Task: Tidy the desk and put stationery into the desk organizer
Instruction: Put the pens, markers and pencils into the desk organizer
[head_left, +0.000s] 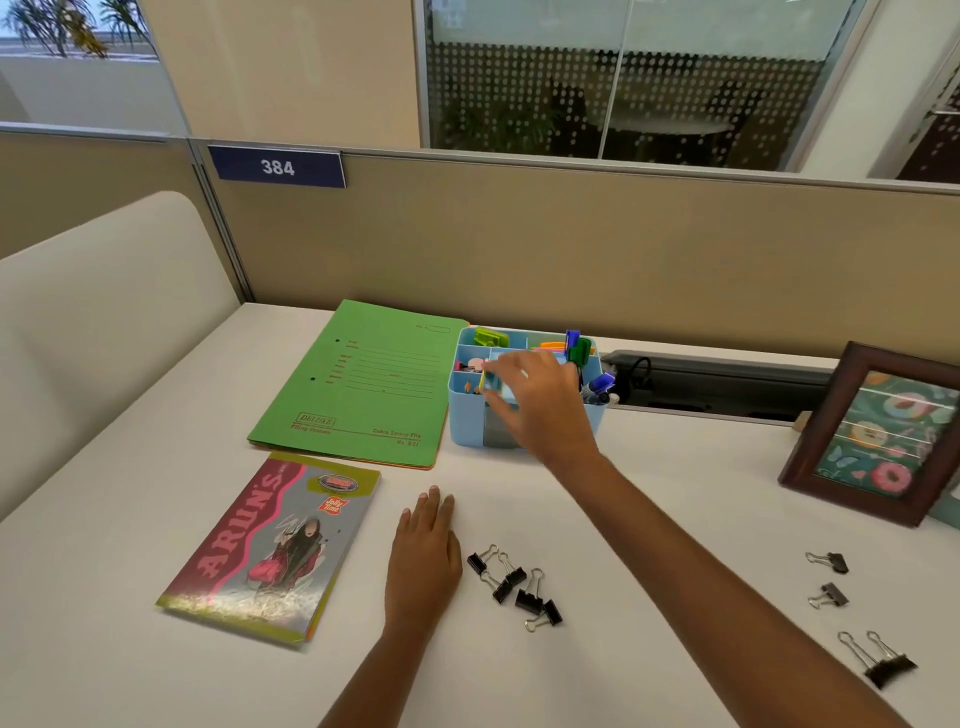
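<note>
Fingers (434, 506) of left hand (423, 561) straight beside binder clips (511, 584); right hand's (540, 400) unclear over organizer (465, 421).

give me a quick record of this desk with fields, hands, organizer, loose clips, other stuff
left hand: flat on the desk, fingers straight, holding nothing
right hand: reaching over the desk organizer; fingertips blurred, grip unclear
desk organizer: light blue, compartments hold pens and coloured items
clip cluster: black binder clips just right of the left hand
other clips: two single clips and a clip pair at far right
other: green file, notebook, picture frame
</note>
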